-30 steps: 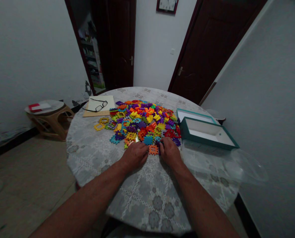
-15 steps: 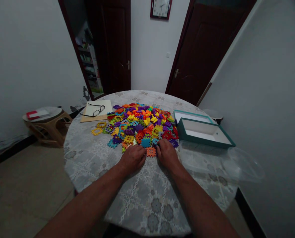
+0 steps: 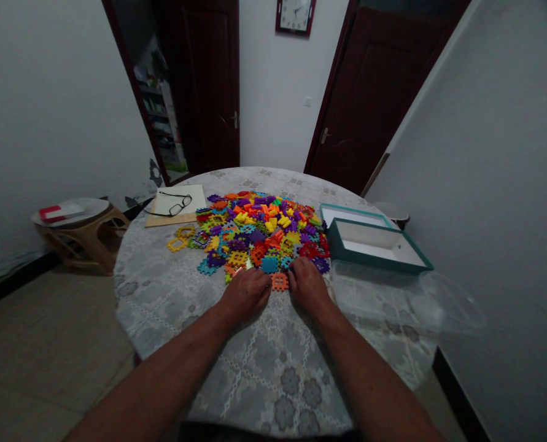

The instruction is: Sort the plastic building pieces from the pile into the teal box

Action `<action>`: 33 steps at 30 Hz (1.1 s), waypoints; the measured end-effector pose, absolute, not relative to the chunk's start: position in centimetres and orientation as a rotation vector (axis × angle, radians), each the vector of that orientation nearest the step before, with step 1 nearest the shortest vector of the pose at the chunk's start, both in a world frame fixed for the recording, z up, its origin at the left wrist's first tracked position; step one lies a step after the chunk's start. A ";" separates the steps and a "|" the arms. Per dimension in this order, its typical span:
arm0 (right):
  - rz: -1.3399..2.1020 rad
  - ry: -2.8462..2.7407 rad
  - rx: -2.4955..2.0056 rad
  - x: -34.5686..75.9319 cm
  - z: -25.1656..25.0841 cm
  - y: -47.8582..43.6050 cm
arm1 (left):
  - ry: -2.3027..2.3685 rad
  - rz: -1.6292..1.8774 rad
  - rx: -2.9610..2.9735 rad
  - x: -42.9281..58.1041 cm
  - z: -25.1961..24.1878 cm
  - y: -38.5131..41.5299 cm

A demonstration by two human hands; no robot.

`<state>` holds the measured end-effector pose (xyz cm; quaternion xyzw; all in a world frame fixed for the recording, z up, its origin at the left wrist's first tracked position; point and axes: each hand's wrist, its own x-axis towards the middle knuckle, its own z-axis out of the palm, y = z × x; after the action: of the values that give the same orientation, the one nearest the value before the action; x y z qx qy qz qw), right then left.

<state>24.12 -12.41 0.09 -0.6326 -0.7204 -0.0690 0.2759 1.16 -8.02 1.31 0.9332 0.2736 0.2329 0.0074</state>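
An orange square plastic building piece (image 3: 280, 282) with notched edges and window holes is at the near edge of a colourful heap (image 3: 255, 236) of interlocking pieces. My left hand (image 3: 248, 291) is closed at its left edge, fingers curled and fingertips partly hidden. At the right edge my right hand (image 3: 307, 281) pinches it, thumb towards the piece. Just behind it, between the hands, is a solid blue square piece (image 3: 269, 264). Yellow, purple, red and green pieces make up the rest of the heap.
A green open box (image 3: 379, 245) stands to the right, its lid (image 3: 356, 215) behind it. Clear plastic containers (image 3: 369, 294) lie in front. Black glasses (image 3: 176, 207) rest on paper at the left. The round table has a patterned cloth (image 3: 255, 380).
The view has shifted slightly. Both hands stay at the orange piece, with no clear movement of the pieces.
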 end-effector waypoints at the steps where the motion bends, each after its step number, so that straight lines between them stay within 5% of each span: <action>1: -0.182 -1.937 -1.696 24.2 0.1 -12.4 | 0.853 0.719 2.921 1.2 1.3 -8.0; 33: -0.093 -1.691 -1.491 24.6 2.2 -13.2 | 0.897 0.923 2.749 0.8 1.7 -7.9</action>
<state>24.62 -13.22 2.17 -0.5970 -0.6773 -0.0374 0.4283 0.78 -7.89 1.67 0.9044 0.2951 0.3037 0.0529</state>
